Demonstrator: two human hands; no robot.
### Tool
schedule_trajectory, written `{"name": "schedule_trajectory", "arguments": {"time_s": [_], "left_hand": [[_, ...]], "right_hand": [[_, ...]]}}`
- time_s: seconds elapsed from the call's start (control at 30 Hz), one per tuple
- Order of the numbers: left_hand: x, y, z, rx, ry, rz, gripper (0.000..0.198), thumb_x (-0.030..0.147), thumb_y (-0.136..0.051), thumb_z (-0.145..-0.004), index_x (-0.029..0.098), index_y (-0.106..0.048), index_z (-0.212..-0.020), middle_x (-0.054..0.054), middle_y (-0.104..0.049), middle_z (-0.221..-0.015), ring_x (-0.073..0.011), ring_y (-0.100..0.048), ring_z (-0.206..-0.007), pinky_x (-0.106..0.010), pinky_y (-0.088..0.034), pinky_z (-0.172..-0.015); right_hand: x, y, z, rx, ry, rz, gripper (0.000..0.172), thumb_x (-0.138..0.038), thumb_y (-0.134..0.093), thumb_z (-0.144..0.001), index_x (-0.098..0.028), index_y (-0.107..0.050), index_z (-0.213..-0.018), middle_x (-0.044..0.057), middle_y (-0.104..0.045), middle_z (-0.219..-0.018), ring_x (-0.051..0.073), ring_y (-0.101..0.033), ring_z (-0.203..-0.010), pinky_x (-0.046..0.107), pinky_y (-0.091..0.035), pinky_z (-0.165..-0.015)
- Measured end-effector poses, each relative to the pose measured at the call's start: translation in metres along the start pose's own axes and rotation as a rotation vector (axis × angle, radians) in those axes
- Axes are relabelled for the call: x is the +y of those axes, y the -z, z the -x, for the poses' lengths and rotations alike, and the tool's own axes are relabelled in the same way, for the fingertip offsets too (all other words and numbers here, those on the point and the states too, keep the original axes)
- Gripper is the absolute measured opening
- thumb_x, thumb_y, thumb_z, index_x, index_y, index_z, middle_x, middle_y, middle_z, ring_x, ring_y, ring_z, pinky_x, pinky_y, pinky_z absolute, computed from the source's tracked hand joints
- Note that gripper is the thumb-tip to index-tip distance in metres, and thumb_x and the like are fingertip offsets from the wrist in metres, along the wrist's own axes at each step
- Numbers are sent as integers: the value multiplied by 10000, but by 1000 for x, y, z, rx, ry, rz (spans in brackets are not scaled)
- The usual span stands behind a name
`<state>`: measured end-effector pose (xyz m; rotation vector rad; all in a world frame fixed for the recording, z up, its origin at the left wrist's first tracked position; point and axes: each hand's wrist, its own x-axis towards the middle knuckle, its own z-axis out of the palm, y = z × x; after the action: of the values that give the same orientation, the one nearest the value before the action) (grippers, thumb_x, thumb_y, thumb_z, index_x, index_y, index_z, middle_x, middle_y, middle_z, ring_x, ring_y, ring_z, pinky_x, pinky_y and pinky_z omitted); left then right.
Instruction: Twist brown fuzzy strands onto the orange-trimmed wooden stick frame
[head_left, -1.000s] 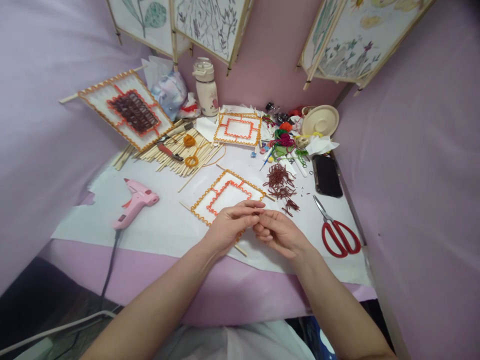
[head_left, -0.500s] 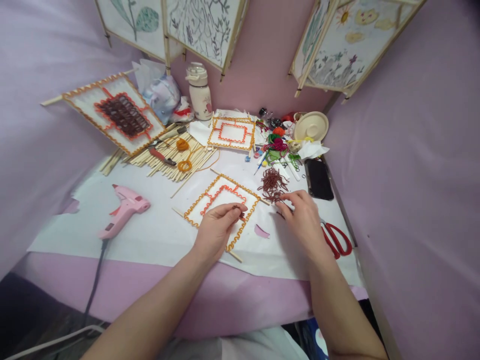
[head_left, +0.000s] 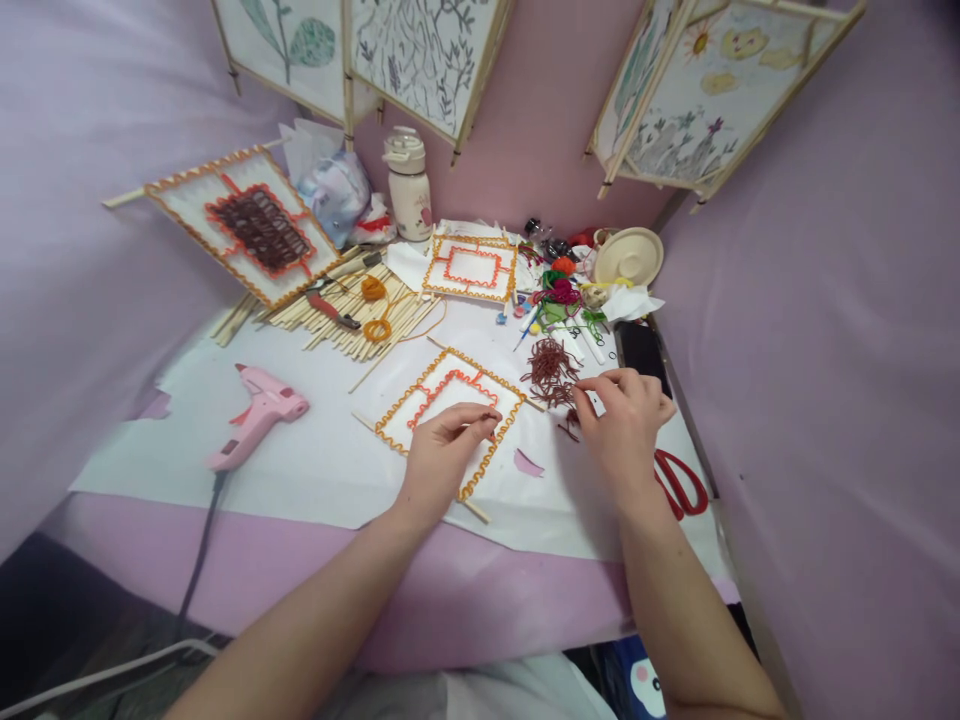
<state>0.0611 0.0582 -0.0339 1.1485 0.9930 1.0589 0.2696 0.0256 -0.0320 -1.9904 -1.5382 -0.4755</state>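
Note:
My left hand (head_left: 444, 455) is above the near part of a frame (head_left: 395, 405) edged in wavy orange yarn, with a red yarn outline inside. Its thumb and forefinger pinch a small piece of brown yarn (head_left: 491, 420). To the right, my right hand (head_left: 619, 420) reaches to the near edge of a pile of short brown yarn pieces (head_left: 551, 362). Thumb and forefinger are closed at the strands; what lies between the tips is too small to make out. A pink paper scrap (head_left: 528, 463) lies between the hands.
A pink glue gun (head_left: 259, 412) lies left, red-handled scissors (head_left: 681, 483) and a black phone (head_left: 641, 350) right. Behind are wooden sticks (head_left: 322, 325), a bottle (head_left: 409, 190), another yarn frame (head_left: 471, 268) and coloured yarn (head_left: 561, 290). A brown-centred panel (head_left: 259, 230) leans at back left.
My right hand has lifted slightly and shifted right, now partly covering the phone. My left hand stays over the frame with its brown yarn. The whole view has shifted a little.

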Motion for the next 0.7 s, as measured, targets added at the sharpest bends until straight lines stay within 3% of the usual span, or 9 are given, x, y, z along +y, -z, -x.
{"name": "schedule_trajectory", "arguments": {"time_s": [0.13,0.23,0.43,0.7], "left_hand": [[2,0,2,56,-188,-144,59,245,-722,-760,246,-781,-757,-38,-746,-877,-198,-658,-881,-317,-499,-819],[3,-1,2,48,-215,-157,63,241,-722,-758,248,-784,-747,-45,-749,-873,-204,-664,-885,-330,-510,-838],[4,-2,4,14,-29,-71,87,259,-746,-717,223,-793,-781,-54,-755,-901,-218,-672,-908,-344,-520,-871],[1,-4,5,5,88,48,124,274,-765,-677,204,-788,-777,-54,-757,-898,-214,-671,-901,-333,-507,-870]], "right_hand": [[-16,16,2,22,115,-14,158,-288,-588,-921,-247,-721,-844,62,-638,-945,242,-460,-970,387,-203,-828],[-35,24,8,-18,206,-54,156,-279,-606,-920,-254,-716,-812,44,-651,-923,222,-471,-942,384,-213,-840],[-64,31,18,1,270,-134,158,-240,-618,-923,-249,-705,-792,19,-674,-865,194,-501,-899,384,-242,-834],[-70,24,22,4,258,-167,141,-258,-623,-920,-256,-709,-809,18,-680,-865,192,-517,-886,387,-254,-841]]}}
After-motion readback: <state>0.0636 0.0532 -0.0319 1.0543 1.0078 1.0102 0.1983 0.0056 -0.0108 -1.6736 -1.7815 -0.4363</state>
